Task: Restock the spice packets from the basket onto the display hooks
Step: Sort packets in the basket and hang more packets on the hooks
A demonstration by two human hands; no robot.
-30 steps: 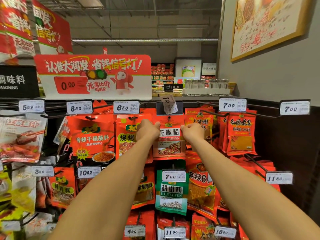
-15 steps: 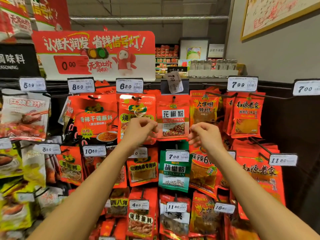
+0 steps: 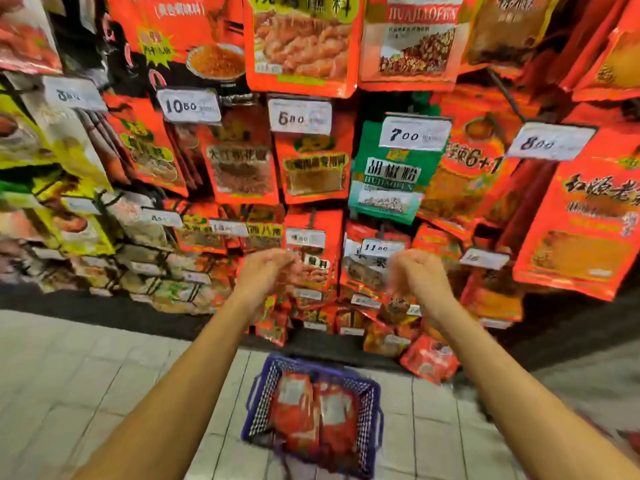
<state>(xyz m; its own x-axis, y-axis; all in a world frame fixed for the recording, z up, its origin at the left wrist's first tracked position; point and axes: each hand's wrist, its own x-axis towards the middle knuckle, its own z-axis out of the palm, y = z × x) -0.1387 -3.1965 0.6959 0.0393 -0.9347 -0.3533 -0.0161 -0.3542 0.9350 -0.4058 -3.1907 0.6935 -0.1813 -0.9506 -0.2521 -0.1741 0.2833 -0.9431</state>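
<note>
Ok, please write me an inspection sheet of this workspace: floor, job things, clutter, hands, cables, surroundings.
Surface: pale tiled floor.
Job's things: blue basket on the floor, red spice packets inside; display wall crowded with hanging packets, one green packet under the 7.00 price tag.
Clutter: red packets piled at the foot of the display.
Hands: left hand and right hand raised above the basket, loosely curled, holding nothing; blurred.
Cables: nothing seen.
Surroundings: nothing seen beyond the display.
</note>
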